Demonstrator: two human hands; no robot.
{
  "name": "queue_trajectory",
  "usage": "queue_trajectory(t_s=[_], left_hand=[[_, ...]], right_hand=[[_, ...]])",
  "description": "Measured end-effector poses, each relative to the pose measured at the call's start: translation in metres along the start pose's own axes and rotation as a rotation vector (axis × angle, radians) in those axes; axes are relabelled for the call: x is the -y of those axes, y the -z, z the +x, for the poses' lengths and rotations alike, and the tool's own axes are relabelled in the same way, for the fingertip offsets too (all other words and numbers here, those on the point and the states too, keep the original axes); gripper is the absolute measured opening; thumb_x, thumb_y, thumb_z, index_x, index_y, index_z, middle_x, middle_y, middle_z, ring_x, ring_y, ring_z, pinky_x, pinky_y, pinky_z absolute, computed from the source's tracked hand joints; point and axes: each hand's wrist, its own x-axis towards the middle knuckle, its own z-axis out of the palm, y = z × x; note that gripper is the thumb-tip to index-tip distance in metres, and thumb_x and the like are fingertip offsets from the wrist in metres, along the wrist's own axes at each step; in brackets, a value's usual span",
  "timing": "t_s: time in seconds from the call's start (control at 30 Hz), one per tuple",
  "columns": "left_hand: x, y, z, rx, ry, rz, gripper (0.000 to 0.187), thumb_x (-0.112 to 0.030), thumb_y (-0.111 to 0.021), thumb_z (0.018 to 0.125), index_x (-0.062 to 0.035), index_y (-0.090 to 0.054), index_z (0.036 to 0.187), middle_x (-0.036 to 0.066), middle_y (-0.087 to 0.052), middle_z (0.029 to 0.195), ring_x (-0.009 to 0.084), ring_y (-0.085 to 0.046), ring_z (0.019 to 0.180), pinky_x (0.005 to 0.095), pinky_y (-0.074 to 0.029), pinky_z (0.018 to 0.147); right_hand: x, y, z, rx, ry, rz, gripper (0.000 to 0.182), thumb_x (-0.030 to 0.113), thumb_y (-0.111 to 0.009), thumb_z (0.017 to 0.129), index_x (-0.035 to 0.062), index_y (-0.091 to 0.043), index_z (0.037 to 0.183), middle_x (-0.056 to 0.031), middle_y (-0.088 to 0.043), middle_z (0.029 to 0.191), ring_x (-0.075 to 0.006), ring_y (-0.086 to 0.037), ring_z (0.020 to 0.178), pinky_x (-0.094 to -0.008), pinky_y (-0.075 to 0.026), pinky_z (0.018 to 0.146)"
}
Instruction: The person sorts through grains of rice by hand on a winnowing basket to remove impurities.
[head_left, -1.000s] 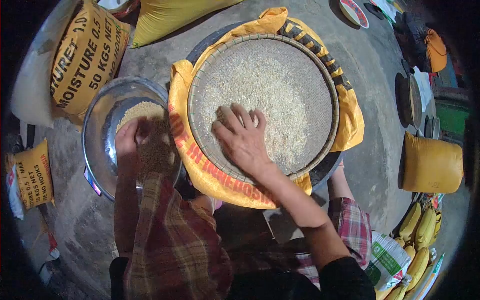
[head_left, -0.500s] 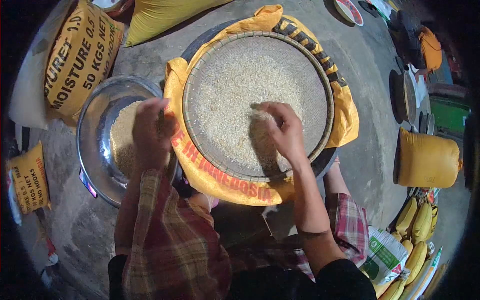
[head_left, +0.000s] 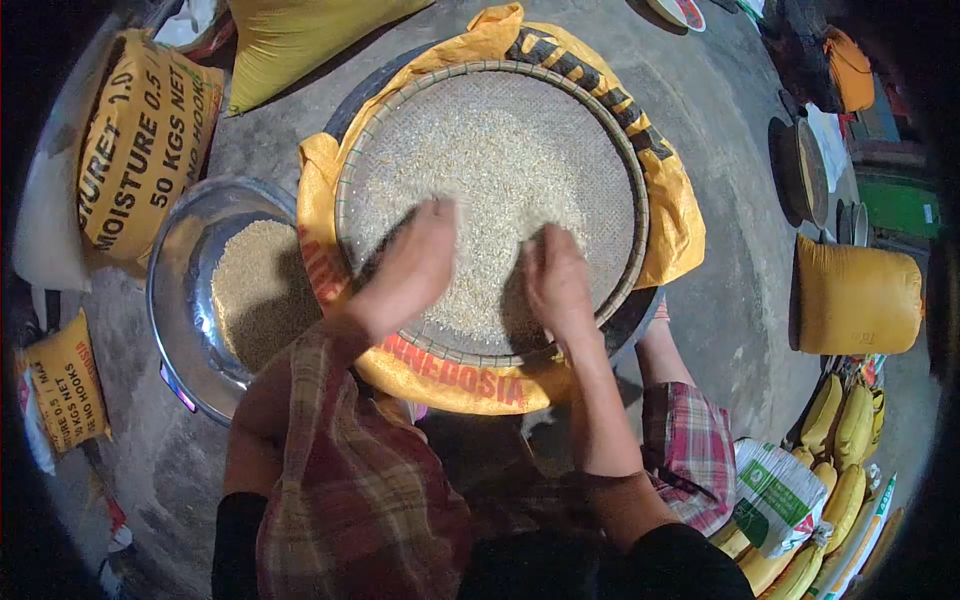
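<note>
A round woven winnowing tray [head_left: 352,165] with a bound rim holds a layer of pale grains [head_left: 490,165]. Over the left part of the tray is my left hand [head_left: 425,255], smeared by motion, its fingers pointing away from me. My right hand [head_left: 560,280] is at the grains on the tray's right side, fingers curled together and pointing down; what they pinch is hidden. Beneath the tray, a yellow printed sack [head_left: 675,225] drapes over a dark round container [head_left: 640,325]. To the left, a shiny metal basin [head_left: 180,255] holds a heap of brownish grain [head_left: 250,290].
Filled yellow sacks stand on the concrete floor [head_left: 720,170]: a printed one [head_left: 150,150] at upper left and a plain one [head_left: 860,298] at right. At lower right lie bunches of yellow bananas [head_left: 845,430] beside a white-and-green bag [head_left: 780,495]. Another round tray [head_left: 812,170] lies farther right.
My left hand has moved right, from above the basin to over the tray. My right hand has lowered slightly, with its fingers now curled toward the grains. The view has shifted a little.
</note>
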Motion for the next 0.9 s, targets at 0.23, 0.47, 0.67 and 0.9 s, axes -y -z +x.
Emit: queue_trajectory(t_s=[0.23, 0.47, 0.67, 0.9], left_hand=[[-0.004, 0.034, 0.026, -0.241, -0.075, -0.069, 0.041, -0.002, -0.057, 0.08, -0.0012, -0.047, 0.12, 0.021, -0.048, 0.112, 0.0386, -0.049, 0.103, 0.0388, -0.04, 0.091], [-0.014, -0.003, 0.048, -0.295, -0.193, -0.082, 0.029, -0.003, -0.056, 0.078, -0.0007, -0.057, 0.107, 0.019, -0.053, 0.105, 0.0352, -0.05, 0.099, 0.04, -0.04, 0.084], [-0.011, 0.023, 0.017, -0.22, -0.271, -0.089, 0.033, -0.001, -0.054, 0.078, -0.0021, -0.056, 0.111, 0.017, -0.051, 0.11, 0.033, -0.048, 0.103, 0.0382, -0.037, 0.093], [0.013, 0.001, 0.071, -0.475, -0.312, -0.074, 0.036, 0.0, -0.053, 0.078, -0.0036, -0.054, 0.113, 0.015, -0.049, 0.114, 0.0328, -0.046, 0.106, 0.0409, -0.034, 0.095]], right_hand=[[-0.001, 0.033, 0.035, -0.043, -0.074, 0.149, 0.029, 0.016, -0.059, 0.083, -0.0001, -0.055, 0.107, -0.0228, -0.054, 0.093, -0.0373, -0.056, 0.077, -0.0405, -0.047, 0.068], [-0.017, -0.01, 0.076, -0.092, 0.128, 0.172, 0.021, 0.009, -0.056, 0.08, -0.0007, -0.059, 0.099, -0.0195, -0.054, 0.094, -0.0354, -0.054, 0.084, -0.0413, -0.043, 0.077], [-0.015, 0.017, 0.064, 0.017, 0.087, 0.211, 0.026, 0.003, -0.054, 0.075, 0.0029, -0.06, 0.101, -0.0154, -0.053, 0.091, -0.0338, -0.051, 0.089, -0.0405, -0.041, 0.081], [0.004, -0.021, 0.11, -0.089, 0.275, -0.029, 0.025, 0.006, -0.052, 0.081, 0.0042, -0.06, 0.104, -0.0145, -0.055, 0.098, -0.0314, -0.054, 0.09, -0.0382, -0.044, 0.082]])
